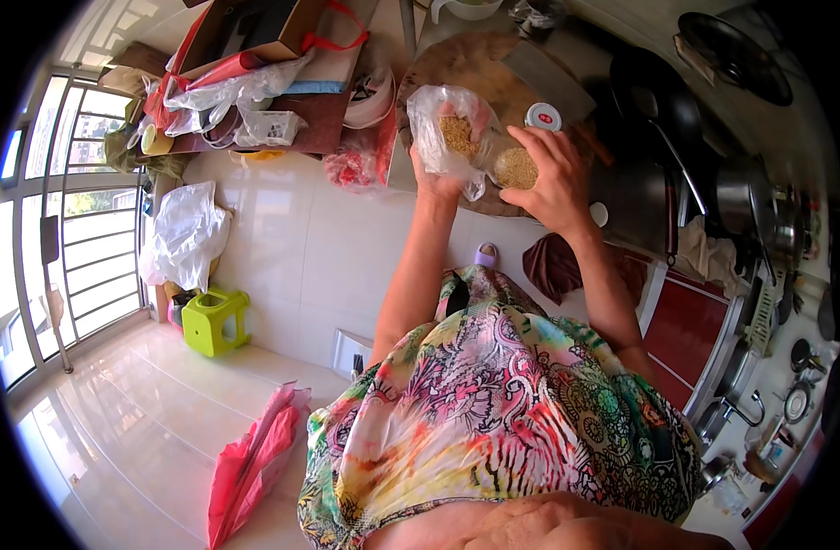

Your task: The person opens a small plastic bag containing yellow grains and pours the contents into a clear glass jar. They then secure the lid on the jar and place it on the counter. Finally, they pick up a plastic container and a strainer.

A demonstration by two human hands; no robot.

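My left hand (pixel 439 180) holds a clear plastic bag (pixel 430 127) from below, with tan grains or seeds (pixel 459 135) inside it. Just right of the bag, a round clear container of similar grains (pixel 516 168) sits within the curve of my right hand (pixel 556 172). The fingers of that hand are spread around it; whether they touch it is not plain. Beyond my right fingertips stands a jar with a white lid (pixel 543 117) that bears red writing. Under both hands lies a large round wooden chopping board (pixel 447 62), and a cleaver blade (pixel 547 79) rests on its far right part.
A black wok (pixel 657 89) with a metal ladle (pixel 677 161) is at the right. A small white cap (pixel 598 214) lies near my right wrist. At the left, plastic bags (pixel 248 96) and an open cardboard box (pixel 255 34) crowd a shelf. A green stool (pixel 215 323) stands on the floor.
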